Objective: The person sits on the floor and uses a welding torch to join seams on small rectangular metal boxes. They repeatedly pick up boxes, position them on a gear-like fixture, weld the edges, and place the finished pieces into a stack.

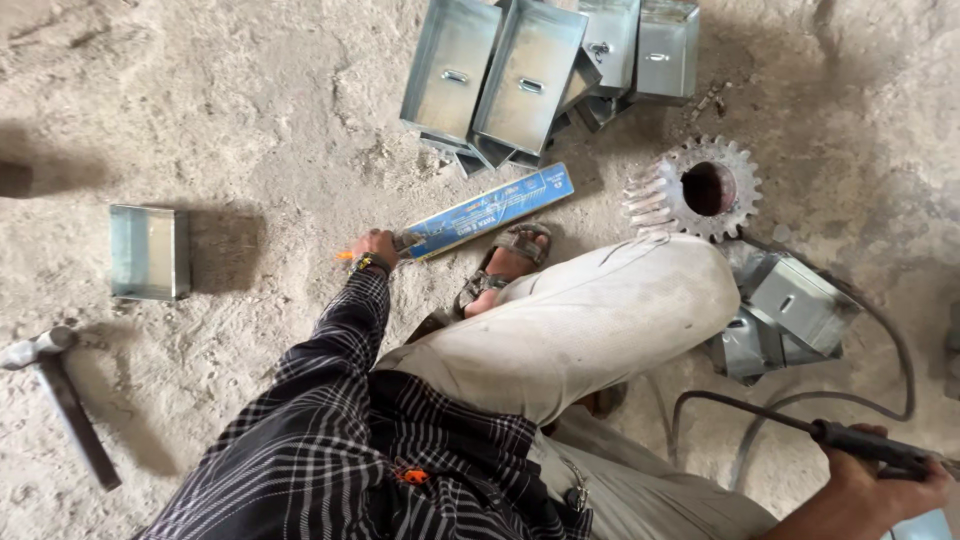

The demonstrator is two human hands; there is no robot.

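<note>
A long blue box [490, 212] lies on the dusty floor [250, 90] below stacked metal trays [530, 75]; the left hand [375, 247] grips, seemingly, its end, while the right hand [875, 485] clenches a black cabled handle [870, 445].

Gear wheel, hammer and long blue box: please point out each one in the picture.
Gear wheel [730, 170], head view, on its toothed rim.
Hammer [75, 415], head view, on its handle.
Long blue box [495, 210], head view, on its top face.

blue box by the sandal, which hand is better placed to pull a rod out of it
Left. The left hand already rests at the near end of the blue box, while the right hand is far back, closed around a black handle with a cable.
</note>
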